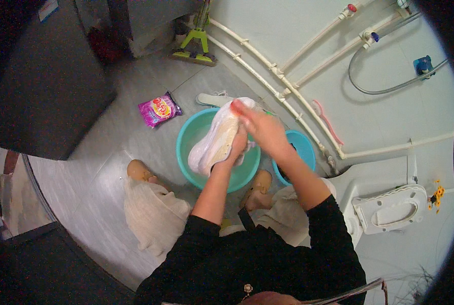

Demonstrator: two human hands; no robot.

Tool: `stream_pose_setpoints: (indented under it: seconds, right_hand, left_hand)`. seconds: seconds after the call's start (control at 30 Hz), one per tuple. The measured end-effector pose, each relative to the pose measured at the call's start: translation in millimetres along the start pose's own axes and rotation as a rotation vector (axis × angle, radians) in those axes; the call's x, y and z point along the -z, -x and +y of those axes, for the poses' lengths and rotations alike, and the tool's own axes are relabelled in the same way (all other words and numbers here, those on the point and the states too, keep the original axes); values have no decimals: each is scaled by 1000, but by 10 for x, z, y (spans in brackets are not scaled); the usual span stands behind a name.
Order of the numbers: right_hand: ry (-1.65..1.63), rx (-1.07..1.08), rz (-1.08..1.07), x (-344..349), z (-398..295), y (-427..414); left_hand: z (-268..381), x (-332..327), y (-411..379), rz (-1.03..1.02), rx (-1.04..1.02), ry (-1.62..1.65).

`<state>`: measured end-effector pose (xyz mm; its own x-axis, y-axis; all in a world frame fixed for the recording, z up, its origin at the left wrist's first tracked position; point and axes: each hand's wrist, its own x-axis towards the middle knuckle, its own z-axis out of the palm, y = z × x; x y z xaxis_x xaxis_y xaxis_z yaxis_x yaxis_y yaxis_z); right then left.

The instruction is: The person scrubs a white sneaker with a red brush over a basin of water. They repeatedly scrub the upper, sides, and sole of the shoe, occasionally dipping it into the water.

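Note:
A wet white shoe [215, 139] is tilted above a turquoise plastic basin [180, 146], its sole side towards the left. My left hand [239, 146] grips the shoe along its right side, the fingers partly hidden. Blurred by motion, my right hand [263, 126] is at the shoe's far end, with reddish fingertips against it. Whether it holds anything cannot be made out. Behind the basin, another pale shoe [211, 100] with laces lies on the floor, partly covered by the held one.
A purple detergent bag [160, 109] lies on the grey tiles. A blue bucket [305, 143] with dark contents stands right of the basin. Beyond are a green sponge mop [196, 45], white wall pipes [261, 70], a pink brush [328, 124] and a toilet [391, 209].

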<state>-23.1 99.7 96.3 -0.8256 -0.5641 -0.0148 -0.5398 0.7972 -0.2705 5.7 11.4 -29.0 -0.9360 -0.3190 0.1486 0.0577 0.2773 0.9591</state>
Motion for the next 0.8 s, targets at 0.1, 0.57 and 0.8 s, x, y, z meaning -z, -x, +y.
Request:
stream_pose_setpoints:
  seconds: [0.1, 0.57, 0.8]
  right_hand:
    - [-46, -184, 125, 93, 355, -251]
    - [62, 87, 200, -51, 382, -158]
    - [256, 206, -206, 57, -47, 139]
  left_hand:
    - [196, 71, 17, -42, -74, -152]
    - [64, -46, 17, -154, -169, -339]
    - [-379, -313, 78, -510, -104, -766]
